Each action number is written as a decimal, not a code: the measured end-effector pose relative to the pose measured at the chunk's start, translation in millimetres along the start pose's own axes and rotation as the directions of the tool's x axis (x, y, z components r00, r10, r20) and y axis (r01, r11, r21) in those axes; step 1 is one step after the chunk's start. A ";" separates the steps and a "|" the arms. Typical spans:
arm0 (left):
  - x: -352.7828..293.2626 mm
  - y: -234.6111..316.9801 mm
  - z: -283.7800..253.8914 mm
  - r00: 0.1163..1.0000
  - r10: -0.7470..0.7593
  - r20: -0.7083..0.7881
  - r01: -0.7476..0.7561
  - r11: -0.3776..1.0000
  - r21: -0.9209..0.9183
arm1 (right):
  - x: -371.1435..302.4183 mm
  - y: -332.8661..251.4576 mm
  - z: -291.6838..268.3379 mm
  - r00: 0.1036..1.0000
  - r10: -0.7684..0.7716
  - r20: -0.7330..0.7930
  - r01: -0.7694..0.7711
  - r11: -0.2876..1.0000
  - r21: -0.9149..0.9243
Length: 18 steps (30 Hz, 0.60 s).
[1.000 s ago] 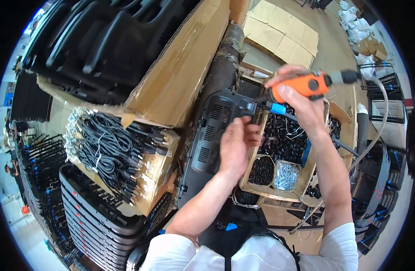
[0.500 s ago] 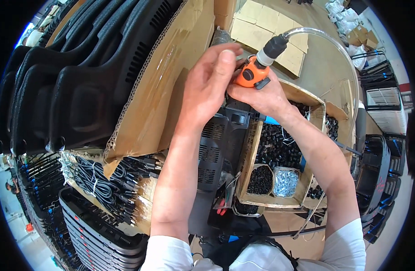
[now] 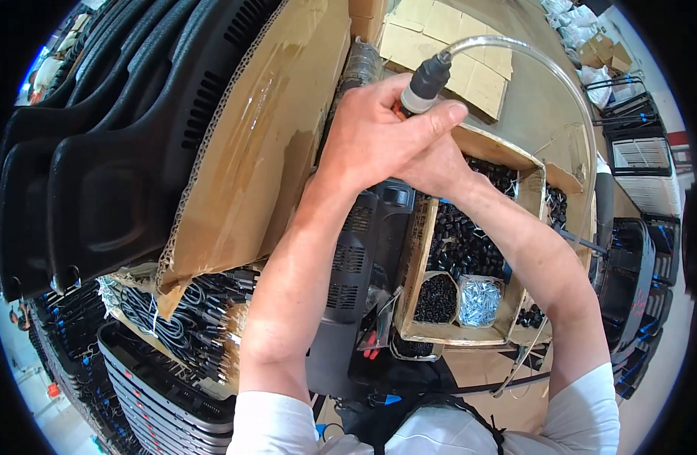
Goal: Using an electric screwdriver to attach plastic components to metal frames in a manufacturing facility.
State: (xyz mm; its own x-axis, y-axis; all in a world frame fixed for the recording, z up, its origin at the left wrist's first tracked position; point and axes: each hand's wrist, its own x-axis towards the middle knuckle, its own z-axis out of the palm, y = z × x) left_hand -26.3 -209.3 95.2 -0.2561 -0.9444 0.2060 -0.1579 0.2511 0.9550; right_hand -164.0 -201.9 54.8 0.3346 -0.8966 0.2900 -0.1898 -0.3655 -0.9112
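orange tool (image 3: pixel 398 111), mostly hidden by the left hand (image 3: pixel 385 138).

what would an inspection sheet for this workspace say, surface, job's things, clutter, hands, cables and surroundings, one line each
Surface: mostly hidden; a black vented housing lies below the arms.
Job's things: hose-fed tool, black and white at its hose end; wooden box holding black parts and silver fasteners.
Clutter: red-handled item near the housing.
Hands: right hand on the tool, partly covered by the left hand; left fingers mostly hidden.
Cables: clear hose curving rightward; bundled black cables at left.
Surroundings: stacked black shells beside upright cardboard.
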 end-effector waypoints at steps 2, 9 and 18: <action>-2.7 -4.0 3.1 0.998 -0.004 -0.068 0.005 1.000 0.013 | -1.8 -1.4 2.3 1.000 0.018 0.010 -0.017 1.000 -0.022; -13.4 -15.2 -0.4 0.996 0.073 -0.048 -0.080 0.984 -0.160 | -8.6 1.9 12.0 0.987 -0.161 -0.014 0.153 0.958 -0.244; -3.5 -12.8 4.0 0.999 -0.026 -0.039 0.021 0.992 -0.121 | -4.1 6.0 7.9 1.000 0.013 0.022 -0.010 0.991 -0.130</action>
State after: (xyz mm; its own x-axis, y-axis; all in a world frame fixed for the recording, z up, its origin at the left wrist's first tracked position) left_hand -27.2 -208.3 81.4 -0.2148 -0.9581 0.1893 -0.0469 0.2037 0.9779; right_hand -159.1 -198.4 45.8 0.3522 -0.8957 0.2714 -0.3120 -0.3858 -0.8682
